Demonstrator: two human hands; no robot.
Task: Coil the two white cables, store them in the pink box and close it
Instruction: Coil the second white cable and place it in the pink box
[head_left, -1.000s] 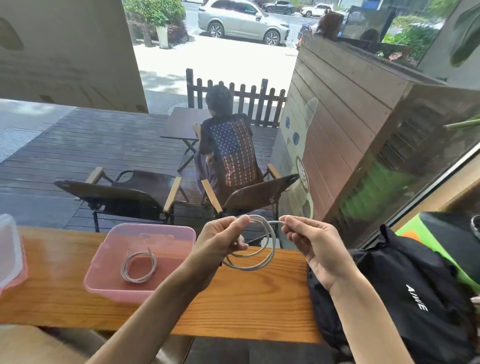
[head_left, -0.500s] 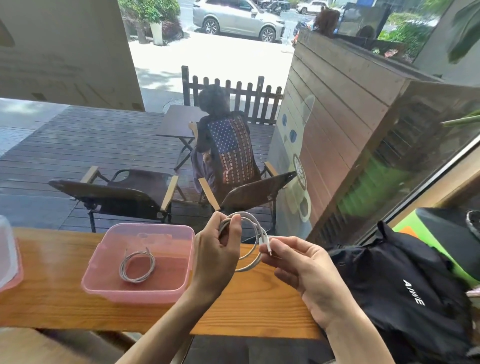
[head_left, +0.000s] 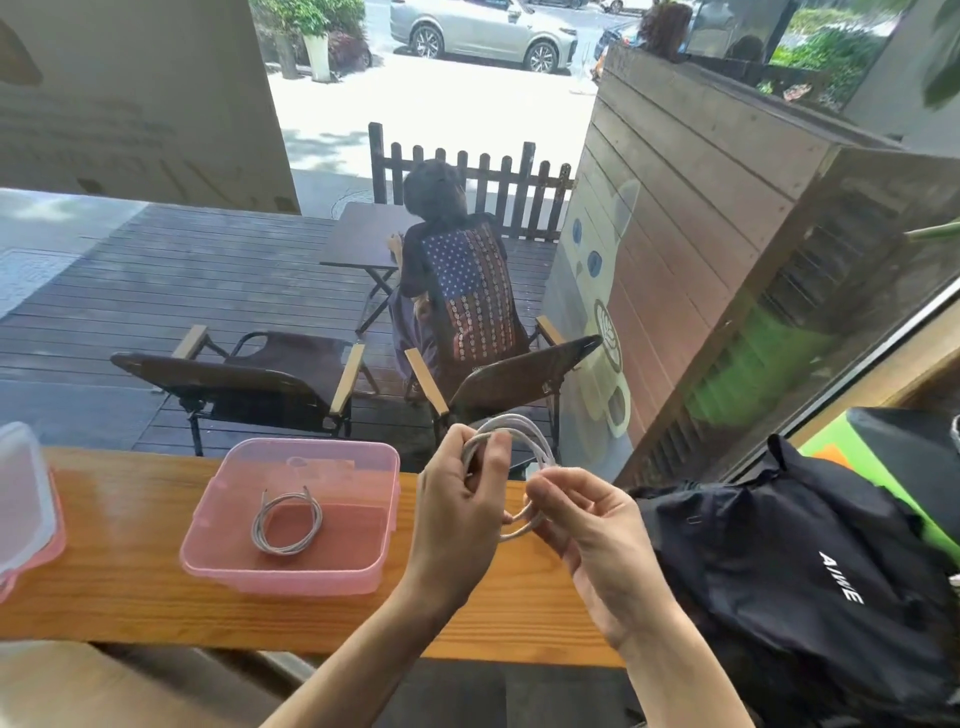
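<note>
**A:** so where's the second cable at? The pink box (head_left: 291, 571) is open on the wooden counter (head_left: 130, 597), translucent plastic with rounded corners, and one thin white coil (head_left: 287, 523) lies flat on its floor.

**B:** held up just right of the box, over the counter. The looped white cable (head_left: 511, 470) is smooth, round cord in a few stacked rings. Left hand (head_left: 457, 525) has thumb and fingers pinched on the top of the loop; right hand (head_left: 587, 540) has its fingers curled closed around the lower right part.

**A:** any writing?

**B:** the black fabric backpack (head_left: 810, 582) at right reads "AIWE". The lid (head_left: 23, 509) sits at the far left edge.
</note>
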